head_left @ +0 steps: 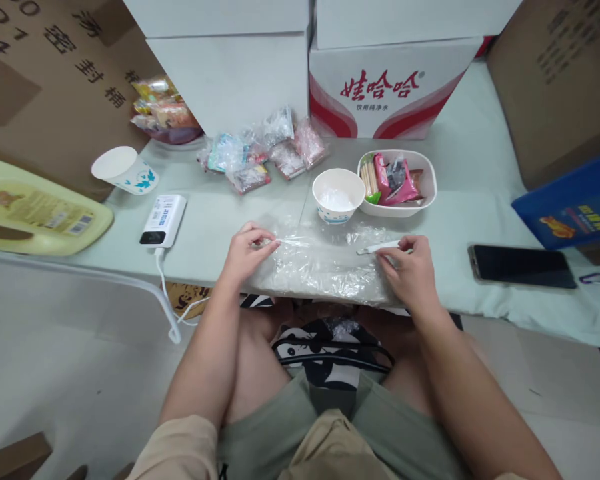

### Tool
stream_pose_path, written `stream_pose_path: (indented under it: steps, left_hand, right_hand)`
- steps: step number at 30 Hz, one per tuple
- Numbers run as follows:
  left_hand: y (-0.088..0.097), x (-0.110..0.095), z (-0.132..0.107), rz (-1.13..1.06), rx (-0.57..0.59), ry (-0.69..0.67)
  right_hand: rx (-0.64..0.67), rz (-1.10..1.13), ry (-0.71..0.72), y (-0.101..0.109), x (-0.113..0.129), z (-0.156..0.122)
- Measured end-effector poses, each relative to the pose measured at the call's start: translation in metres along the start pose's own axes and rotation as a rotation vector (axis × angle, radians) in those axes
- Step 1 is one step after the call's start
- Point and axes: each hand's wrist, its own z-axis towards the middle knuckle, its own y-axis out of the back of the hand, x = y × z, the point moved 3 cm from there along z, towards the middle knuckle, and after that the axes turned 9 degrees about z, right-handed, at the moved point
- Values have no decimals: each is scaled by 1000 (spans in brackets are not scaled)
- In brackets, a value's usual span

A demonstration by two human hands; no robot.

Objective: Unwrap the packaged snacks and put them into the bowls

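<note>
A clear plastic bag [325, 267] lies flat on the pale green table [460, 167] at its near edge. My left hand [245, 257] pinches the bag's upper left corner, fingers closed. My right hand [413, 273] rests on the bag's right side and pinches a small white plastic utensil [380, 248] that lies across the bag's top right corner. Just behind the bag stand a white paper bowl [339, 195] and a white oval tray [427, 193] holding pink packets and wooden sticks.
A pile of small clear packets [260, 157] lies at mid-table. A paper cup [123, 170] lies tipped at left beside a white power bank [163, 219] with its cable. A black phone [523, 267] lies at right. Cardboard boxes line the back.
</note>
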Motion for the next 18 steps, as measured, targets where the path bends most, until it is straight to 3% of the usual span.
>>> stream_pose_path:
  steps: [4,7,11,14,18]
  left_hand:
    - [5,-10,-3,-346,41,-24]
    - [-4,-15,-4,-556,157,27]
    - [-19,-17,4,-390,130,42]
    - [-28,-18,11,-186,74,44]
    - [-35,-20,17,-234,115,180]
  right_hand:
    - [-3,107,119,12,16,1]
    - [119,416,17,15,20,0]
    - [81,602,-276,11,15,-1]
    - [21,607,-379,10,9,2]
    - [29,560,-448,14,-3,2]
